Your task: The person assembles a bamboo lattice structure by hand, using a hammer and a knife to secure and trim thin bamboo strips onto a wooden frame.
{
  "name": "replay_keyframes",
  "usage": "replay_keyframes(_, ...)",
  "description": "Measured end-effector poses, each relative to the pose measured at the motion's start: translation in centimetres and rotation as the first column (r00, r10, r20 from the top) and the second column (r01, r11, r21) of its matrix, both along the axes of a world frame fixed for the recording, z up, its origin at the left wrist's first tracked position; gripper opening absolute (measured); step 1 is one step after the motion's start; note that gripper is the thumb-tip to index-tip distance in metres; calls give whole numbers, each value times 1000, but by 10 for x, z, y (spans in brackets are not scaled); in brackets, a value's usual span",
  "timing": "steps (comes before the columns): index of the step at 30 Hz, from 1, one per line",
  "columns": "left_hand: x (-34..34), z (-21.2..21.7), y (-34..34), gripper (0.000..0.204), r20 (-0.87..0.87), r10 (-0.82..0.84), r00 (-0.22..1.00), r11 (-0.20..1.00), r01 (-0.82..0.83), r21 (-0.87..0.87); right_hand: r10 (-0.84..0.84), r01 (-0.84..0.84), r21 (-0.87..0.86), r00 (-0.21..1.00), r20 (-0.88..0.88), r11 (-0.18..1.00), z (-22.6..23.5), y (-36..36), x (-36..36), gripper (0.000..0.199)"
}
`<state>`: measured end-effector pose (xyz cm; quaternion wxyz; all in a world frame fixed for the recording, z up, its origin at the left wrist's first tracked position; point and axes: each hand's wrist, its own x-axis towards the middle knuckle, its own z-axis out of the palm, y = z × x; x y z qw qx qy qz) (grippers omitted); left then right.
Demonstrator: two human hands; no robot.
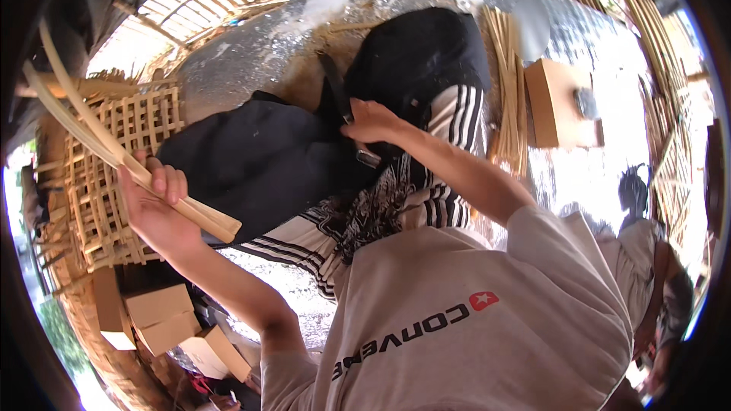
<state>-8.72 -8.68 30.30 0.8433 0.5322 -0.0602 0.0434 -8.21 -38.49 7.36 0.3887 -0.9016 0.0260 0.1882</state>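
In my left hand (156, 209), raised at the left, are long pale bamboo strips (106, 137), with my fingers wrapped round them. Their short ends stick out below the hand, and the long ends curve up to the upper left. My right hand (371, 122) is closed round a knife whose dark, straight blade (333, 80) points up and away from me. The knife's butt end (368, 158) shows below the fist. Black cloth (259, 156) covers my spread legs under both hands, and the knife is over the gap between the knees.
An openwork bamboo lattice (126, 125) stands at the left. Cardboard boxes (160, 320) sit at the lower left. A bundle of bamboo sticks (506, 99) and another cardboard box (556, 103) lie on the right. Another person (643, 259) is close by at the far right.
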Motion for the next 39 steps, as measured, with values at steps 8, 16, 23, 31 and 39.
replay_keyframes(8, 36, 19, 3, 31, 150, -346, 926, 938, 342, 55, -204, 195, 244, 979, 9, 950, 61, 3, -34, 74)
replay_keyframes(16, 62, 9, -29, 26, -1, -269, 963, 955, 267, 126, -453, 305, 611, 886, 100, 731, 98, -31, -92, 81)
replay_keyframes(23, 78, 1, -40, 27, -66, -241, 968, 963, 247, 110, -607, 561, 240, 683, 406, 792, 91, -147, -122, 74)
replay_keyframes(31, 102, 10, -48, 30, -220, -95, 971, 955, 151, 255, -684, 774, -115, 610, 401, 623, -47, -185, -121, 70)
replay_keyframes(39, 204, -59, -90, 31, -310, -13, 951, 637, 247, 730, -827, 866, -104, 498, 260, 489, -75, -189, -141, 57)
